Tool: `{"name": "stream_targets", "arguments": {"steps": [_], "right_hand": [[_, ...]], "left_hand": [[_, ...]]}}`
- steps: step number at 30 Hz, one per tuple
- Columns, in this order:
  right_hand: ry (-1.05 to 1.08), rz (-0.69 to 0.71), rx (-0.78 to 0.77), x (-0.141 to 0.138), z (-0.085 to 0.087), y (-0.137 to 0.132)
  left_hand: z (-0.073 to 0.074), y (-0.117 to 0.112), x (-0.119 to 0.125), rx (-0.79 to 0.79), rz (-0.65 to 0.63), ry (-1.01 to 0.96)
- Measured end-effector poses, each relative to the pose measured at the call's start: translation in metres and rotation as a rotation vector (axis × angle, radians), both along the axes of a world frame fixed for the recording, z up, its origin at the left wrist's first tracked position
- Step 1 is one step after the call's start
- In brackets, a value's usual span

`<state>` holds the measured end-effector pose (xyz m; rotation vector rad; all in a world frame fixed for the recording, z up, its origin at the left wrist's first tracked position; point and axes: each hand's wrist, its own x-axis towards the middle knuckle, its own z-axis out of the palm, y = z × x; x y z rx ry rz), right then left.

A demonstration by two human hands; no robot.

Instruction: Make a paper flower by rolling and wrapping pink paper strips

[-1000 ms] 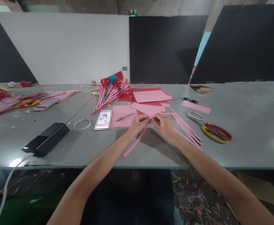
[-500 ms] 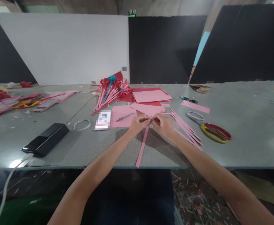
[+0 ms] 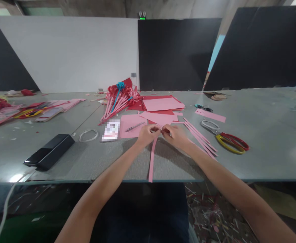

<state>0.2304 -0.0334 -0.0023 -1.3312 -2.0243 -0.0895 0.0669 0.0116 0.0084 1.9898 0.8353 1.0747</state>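
Observation:
Between my two hands is the upper end of a pink paper strip [image 3: 152, 162], whose long tail hangs down toward the table's front edge. My left hand [image 3: 148, 134] pinches it from the left, fingers closed. My right hand [image 3: 174, 134] pinches at the same end from the right, its fingertips nearly touching the left ones. What exactly the fingertips do to the strip's end is too small to make out. Just behind my hands lie pink paper sheets [image 3: 160, 118], and a pen [image 3: 135, 126] rests on a pink square sheet [image 3: 127, 134]. Several loose pink strips [image 3: 199, 136] lie right of my right hand.
Red-and-yellow-handled scissors [image 3: 230, 143] lie at the right, near a pink tag-shaped piece [image 3: 210, 114]. A bundle of pink paper sticks with curled tops [image 3: 119, 98] is at the back. At left are a black device [image 3: 50, 152], a white ring [image 3: 87, 135] and a phone [image 3: 49, 114].
Both hands have shifted slightly left with the strip's end. The strip's tail has swung a little to the right and hangs more upright and curved.

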Motion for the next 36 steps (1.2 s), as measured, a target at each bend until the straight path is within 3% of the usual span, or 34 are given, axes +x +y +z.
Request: {"name": "stream_targets", "arguments": {"steps": [3, 8, 12, 20, 36], "right_hand": [[-0.088, -0.010, 0.019, 0.0000, 0.0021, -0.0013], [-0.212, -0.054, 0.017, 0.0003, 0.0053, -0.0025], [-0.272, -0.073, 0.009, 0.0005, 0.0056, -0.0022], [-0.268, -0.087, 0.026, 0.0000, 0.0046, -0.0033], [-0.354, -0.086, 0.112, -0.0045, 0.0079, -0.0074]], "left_hand": [[0.0024, 0.0020, -0.0043, 0.099, 0.025, 0.113], [0.0013, 0.0039, -0.0066, 0.126, -0.007, 0.104], [-0.0023, 0.0064, -0.0080, 0.228, 0.005, 0.214], [0.0003, 0.0024, -0.0091, 0.369, 0.027, 0.354], [-0.0016, 0.0010, -0.0061, 0.420, 0.112, 0.390]]}}
